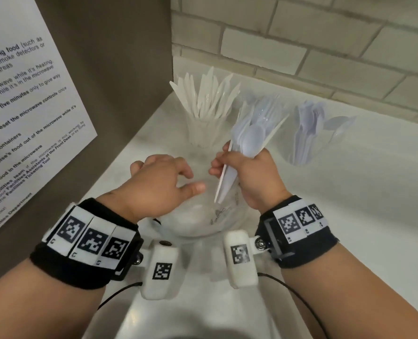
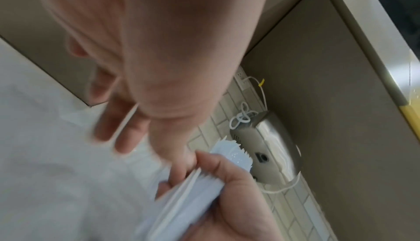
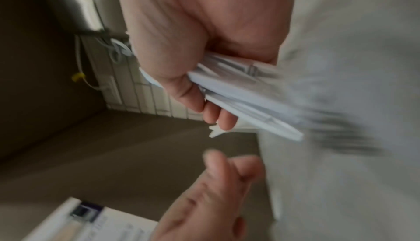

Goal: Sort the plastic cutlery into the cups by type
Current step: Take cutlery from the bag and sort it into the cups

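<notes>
My right hand grips a bundle of white plastic cutlery, spoon bowls up and handles down; the right wrist view shows it in the fist. My left hand hovers just left of the bundle, fingers loosely curled, holding nothing. Both hands are above a clear container near me. Behind them stand three clear cups: a knife cup, a fork cup partly hidden by the bundle, and a spoon cup on the right. The left wrist view is blurred but shows the bundle.
A brown side panel with a printed notice closes off the left. A tiled wall runs behind the cups. White counter stretches to the right. A steel appliance with a white cord sits against the tiles.
</notes>
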### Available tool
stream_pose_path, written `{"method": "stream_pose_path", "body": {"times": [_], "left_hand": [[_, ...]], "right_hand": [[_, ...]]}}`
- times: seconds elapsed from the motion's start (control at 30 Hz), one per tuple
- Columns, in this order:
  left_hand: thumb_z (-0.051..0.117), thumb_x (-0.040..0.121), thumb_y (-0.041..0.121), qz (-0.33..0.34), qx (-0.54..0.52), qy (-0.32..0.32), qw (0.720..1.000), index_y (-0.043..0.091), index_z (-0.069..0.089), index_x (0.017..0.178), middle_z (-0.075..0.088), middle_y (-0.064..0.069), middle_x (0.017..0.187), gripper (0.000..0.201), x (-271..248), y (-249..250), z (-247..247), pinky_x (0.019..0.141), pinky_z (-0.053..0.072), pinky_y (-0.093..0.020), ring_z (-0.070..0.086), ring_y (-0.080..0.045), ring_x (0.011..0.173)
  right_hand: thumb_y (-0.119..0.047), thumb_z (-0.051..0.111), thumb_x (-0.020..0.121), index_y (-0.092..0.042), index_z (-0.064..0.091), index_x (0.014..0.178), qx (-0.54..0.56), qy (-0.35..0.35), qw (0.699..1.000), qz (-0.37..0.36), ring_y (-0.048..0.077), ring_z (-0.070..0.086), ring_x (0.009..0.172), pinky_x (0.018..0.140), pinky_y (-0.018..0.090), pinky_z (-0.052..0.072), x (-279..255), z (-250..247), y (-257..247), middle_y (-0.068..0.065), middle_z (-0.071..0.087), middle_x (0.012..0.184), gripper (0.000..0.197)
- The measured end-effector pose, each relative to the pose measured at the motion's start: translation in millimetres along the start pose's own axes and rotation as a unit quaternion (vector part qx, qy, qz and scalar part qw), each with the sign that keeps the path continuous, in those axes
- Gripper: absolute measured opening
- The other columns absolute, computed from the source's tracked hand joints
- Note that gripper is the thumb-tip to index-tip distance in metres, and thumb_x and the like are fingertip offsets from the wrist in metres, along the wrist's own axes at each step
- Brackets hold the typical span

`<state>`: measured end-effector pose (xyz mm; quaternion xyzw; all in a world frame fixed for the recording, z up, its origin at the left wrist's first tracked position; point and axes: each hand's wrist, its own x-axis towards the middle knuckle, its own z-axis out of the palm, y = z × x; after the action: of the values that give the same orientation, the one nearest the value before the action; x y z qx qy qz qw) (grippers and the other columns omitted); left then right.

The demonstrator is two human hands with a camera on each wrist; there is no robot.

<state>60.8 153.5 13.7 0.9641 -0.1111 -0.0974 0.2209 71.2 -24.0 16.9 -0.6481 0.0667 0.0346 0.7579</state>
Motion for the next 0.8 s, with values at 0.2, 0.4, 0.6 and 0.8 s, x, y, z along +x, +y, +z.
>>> {"method": "stream_pose_path", "body": {"times": [0.2, 0.4, 0.6, 0.8], "left_hand": [[0.042, 0.099, 0.047, -0.145, -0.717, -0.003, 0.682, 0.01, 0.056, 0.123, 0.061, -0.011, 0.121, 0.046, 6.3, 22.4, -8.4, 0.102, 0.045, -0.043, 0.058, -0.027, 0.12], [0.022, 0.105, 0.039, -0.185, -0.862, -0.145, 0.45, 0.0, 0.049, 0.135, 0.053, -0.016, 0.139, 0.055, 17.6, 25.8, -18.7, 0.102, 0.045, -0.052, 0.058, -0.031, 0.122], [0.03, 0.102, 0.022, -0.167, -0.848, -0.095, 0.494, 0.007, 0.064, 0.116, 0.069, -0.011, 0.116, 0.04, 14.3, 33.6, -18.5, 0.09, 0.051, -0.043, 0.07, -0.025, 0.093], [0.035, 0.086, 0.074, -0.12, -0.758, -0.061, 0.638, 0.013, 0.059, 0.128, 0.062, -0.005, 0.11, 0.078, 11.3, 22.7, -19.4, 0.099, 0.037, -0.035, 0.056, -0.022, 0.111]], "right_hand": [[0.004, 0.058, 0.088, -0.007, 0.057, 0.085, 0.133, -0.019, 0.99, -0.036, 0.024, 0.06, 0.067, 0.059, 0.029, 0.054, 4.2, 20.8, -37.3, 0.013, 0.055, 0.073, 0.012], [0.008, 0.067, 0.078, -0.011, 0.061, 0.09, 0.093, -0.031, 0.994, -0.041, 0.025, 0.063, 0.064, 0.069, 0.038, 0.056, 0.5, 51.9, -32.4, 0.013, 0.061, 0.069, 0.023], [0.006, 0.072, 0.077, -0.01, 0.061, 0.095, 0.071, -0.055, 0.996, -0.022, 0.021, 0.064, 0.059, 0.064, 0.035, 0.055, -3.1, 56.0, -22.0, 0.01, 0.063, 0.064, 0.027], [0.003, 0.068, 0.081, -0.01, 0.055, 0.07, 0.006, -0.01, 0.998, -0.068, 0.019, 0.051, 0.048, 0.05, 0.029, 0.047, 1.6, 46.2, -27.8, 0.004, 0.05, 0.056, 0.021]]}}
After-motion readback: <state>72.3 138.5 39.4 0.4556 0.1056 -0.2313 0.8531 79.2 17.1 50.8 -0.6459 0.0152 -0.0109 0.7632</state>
